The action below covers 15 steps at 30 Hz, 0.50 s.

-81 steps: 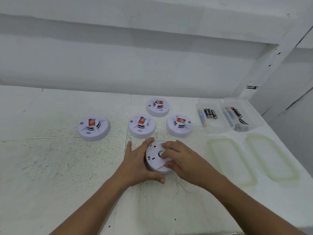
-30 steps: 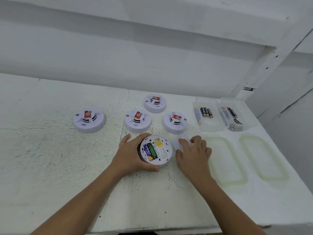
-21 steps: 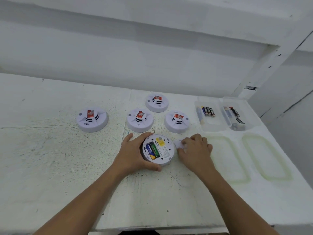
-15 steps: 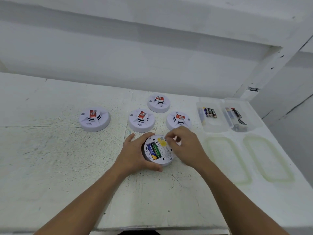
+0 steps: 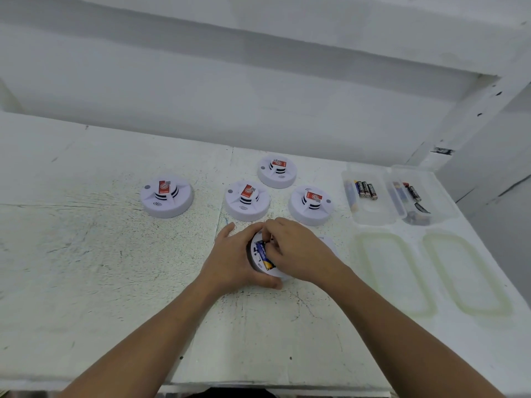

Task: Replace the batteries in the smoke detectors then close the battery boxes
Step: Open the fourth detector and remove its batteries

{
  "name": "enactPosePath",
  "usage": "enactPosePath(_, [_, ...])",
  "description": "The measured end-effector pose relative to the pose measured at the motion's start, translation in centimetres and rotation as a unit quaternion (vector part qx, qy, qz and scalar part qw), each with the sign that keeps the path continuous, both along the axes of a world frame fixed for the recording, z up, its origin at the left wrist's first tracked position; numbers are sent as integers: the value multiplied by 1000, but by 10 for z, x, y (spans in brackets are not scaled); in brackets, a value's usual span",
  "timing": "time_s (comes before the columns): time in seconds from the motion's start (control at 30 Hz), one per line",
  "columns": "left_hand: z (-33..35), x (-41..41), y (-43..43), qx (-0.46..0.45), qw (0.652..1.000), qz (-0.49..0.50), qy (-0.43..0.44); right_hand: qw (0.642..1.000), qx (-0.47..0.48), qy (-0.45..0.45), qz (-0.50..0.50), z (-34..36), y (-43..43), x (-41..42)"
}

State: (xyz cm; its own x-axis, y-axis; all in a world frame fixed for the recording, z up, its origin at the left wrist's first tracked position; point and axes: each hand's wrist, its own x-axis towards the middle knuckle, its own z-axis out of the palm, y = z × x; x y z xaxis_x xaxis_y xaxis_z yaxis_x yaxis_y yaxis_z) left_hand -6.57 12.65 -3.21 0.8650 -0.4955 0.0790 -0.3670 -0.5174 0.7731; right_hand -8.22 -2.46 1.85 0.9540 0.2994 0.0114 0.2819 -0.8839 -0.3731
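Observation:
A white smoke detector [image 5: 276, 273] lies upside down at the table's front centre, its battery bay open. My left hand [image 5: 232, 259] grips its left side, thumb under the near rim. My right hand [image 5: 297, 254] reaches over the bay with fingers curled and pinches a battery there. That battery is mostly hidden. A blue and yellow battery [image 5: 262, 252] sits in the bay beside my fingertips. The detached white cover [image 5: 328, 243] lies just right of my right hand.
Several more detectors with red stickers stand face up behind: one left [image 5: 166, 198], one in the middle [image 5: 247, 201], one far [image 5: 276, 172], one right [image 5: 311, 205]. Two clear boxes [image 5: 370, 216] [image 5: 439, 209] with batteries [image 5: 365, 189] stand at back right, their lids [image 5: 360, 271] [image 5: 431, 254] in front.
My right hand took the cover off, laid it to the right, then came back over the open bay and closed its fingers on a battery. The left hand kept its hold.

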Motion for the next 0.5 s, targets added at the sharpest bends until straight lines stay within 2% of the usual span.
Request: enactPosePath(0.5, [10, -2, 0, 7, 1000, 13, 7, 998, -54, 26, 35, 1, 2, 11])
